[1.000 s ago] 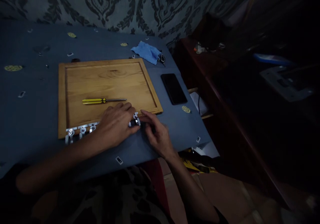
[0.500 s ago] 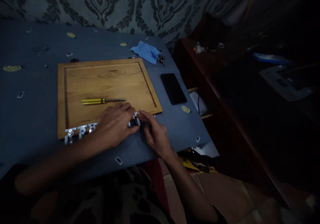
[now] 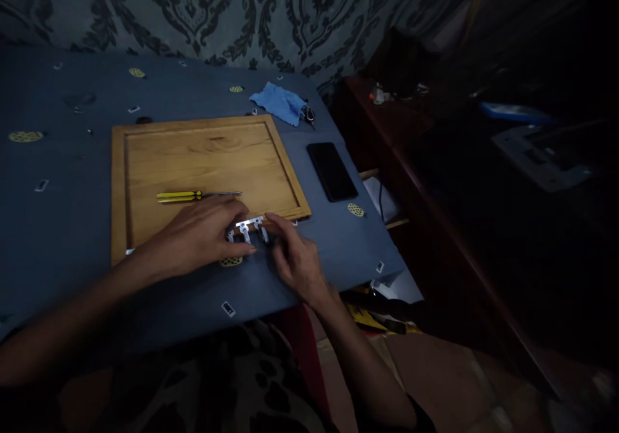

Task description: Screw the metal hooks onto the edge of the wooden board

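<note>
Small metal cabinet hinges [image 3: 245, 228] sit in a row along the near edge of a framed wooden panel [image 3: 207, 156]. My left hand [image 3: 198, 233] arches over that edge, thumb apart from the fingers, with part of the row between them. Other hinges are hidden under this hand and forearm. At the row's right end, the index finger of my right hand [image 3: 300, 259] is stretched out against the last hinge, its other fingers bent. On the panel, just beyond my left hand, lies a screwdriver [image 3: 186, 196] with a yellow and black handle.
A black phone [image 3: 332, 171] lies right of the panel. Behind it are a blue cloth [image 3: 278, 102] and a small dark metal item [image 3: 308, 116]. The blue patterned tablecloth [image 3: 62, 227] ends at the right beside a dark red wooden edge [image 3: 416, 169].
My left hand has slid left and its thumb has parted from the fingers, uncovering hinges at the right end. My right hand stays by the last hinge. The view has shifted slightly.
</note>
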Available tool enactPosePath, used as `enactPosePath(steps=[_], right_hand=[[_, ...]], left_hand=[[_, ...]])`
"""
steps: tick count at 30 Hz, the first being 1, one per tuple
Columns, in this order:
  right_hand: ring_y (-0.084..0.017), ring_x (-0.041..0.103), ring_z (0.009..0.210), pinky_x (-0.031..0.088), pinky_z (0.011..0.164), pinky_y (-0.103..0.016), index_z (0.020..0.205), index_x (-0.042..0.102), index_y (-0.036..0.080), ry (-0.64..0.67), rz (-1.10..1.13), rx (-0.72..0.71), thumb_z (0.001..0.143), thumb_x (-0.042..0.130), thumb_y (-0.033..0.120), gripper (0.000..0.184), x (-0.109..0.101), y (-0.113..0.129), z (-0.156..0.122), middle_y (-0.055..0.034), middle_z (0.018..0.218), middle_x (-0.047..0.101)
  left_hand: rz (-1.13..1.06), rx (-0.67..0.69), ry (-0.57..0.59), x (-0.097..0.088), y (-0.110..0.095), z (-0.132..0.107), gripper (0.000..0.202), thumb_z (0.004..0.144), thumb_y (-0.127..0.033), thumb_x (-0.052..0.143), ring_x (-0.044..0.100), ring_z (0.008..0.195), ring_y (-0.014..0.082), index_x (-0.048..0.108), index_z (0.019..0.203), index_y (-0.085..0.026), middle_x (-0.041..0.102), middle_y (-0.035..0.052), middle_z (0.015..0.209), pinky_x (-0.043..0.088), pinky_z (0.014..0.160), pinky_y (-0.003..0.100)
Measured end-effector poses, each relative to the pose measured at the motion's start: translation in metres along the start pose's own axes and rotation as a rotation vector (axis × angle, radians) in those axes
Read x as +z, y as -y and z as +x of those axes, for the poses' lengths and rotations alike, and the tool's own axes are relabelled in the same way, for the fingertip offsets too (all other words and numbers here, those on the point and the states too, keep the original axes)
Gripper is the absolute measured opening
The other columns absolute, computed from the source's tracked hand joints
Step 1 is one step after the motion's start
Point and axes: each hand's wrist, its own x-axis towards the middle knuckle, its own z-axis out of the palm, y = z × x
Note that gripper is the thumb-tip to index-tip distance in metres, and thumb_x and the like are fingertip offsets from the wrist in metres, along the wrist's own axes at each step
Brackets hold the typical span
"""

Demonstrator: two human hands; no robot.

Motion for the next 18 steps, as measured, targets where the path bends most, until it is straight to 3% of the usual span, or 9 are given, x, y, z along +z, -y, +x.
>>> enactPosePath(steps=[6, 12, 18], right_hand=[[-0.018, 0.073, 0.080, 0.060, 0.082, -0.033, 0.150, 0.045, 0.022, 0.068, 0.021, -0.021, 0.093, 0.051, 0.016, 0.057, -0.010, 0.009, 0.002, -0.0077, 0.115, 0.076], [-0.021, 0.073, 0.087, 0.062, 0.084, -0.038, 0.152, 0.043, 0.021, 0.107, 0.038, -0.055, 0.094, 0.059, 0.028, 0.060, -0.013, 0.005, 0.002, -0.0083, 0.113, 0.074], [-0.020, 0.074, 0.083, 0.064, 0.084, -0.039, 0.152, 0.042, 0.024, 0.094, 0.039, -0.059, 0.096, 0.060, 0.026, 0.058, -0.007, -0.004, 0.001, -0.0066, 0.109, 0.074]], left_hand=[[-0.023, 0.031, -0.002, 0.003, 0.006, -0.004, 0.032, 0.087, -0.035, 0.078, 0.065, 0.106, 0.0236, 0.068, 0.112, -0.019, 0.070, 0.0028, 0.108, 0.047, 0.088, 0.033], [0.035, 0.068, -0.022, 0.011, -0.001, 0.005, 0.039, 0.087, -0.038, 0.078, 0.062, 0.117, 0.0297, 0.069, 0.117, -0.015, 0.070, 0.0092, 0.117, 0.048, 0.097, 0.042], [0.073, 0.098, -0.044, 0.017, -0.002, 0.007, 0.034, 0.089, -0.040, 0.076, 0.064, 0.113, 0.0315, 0.072, 0.114, -0.017, 0.071, 0.0105, 0.116, 0.049, 0.097, 0.046]])
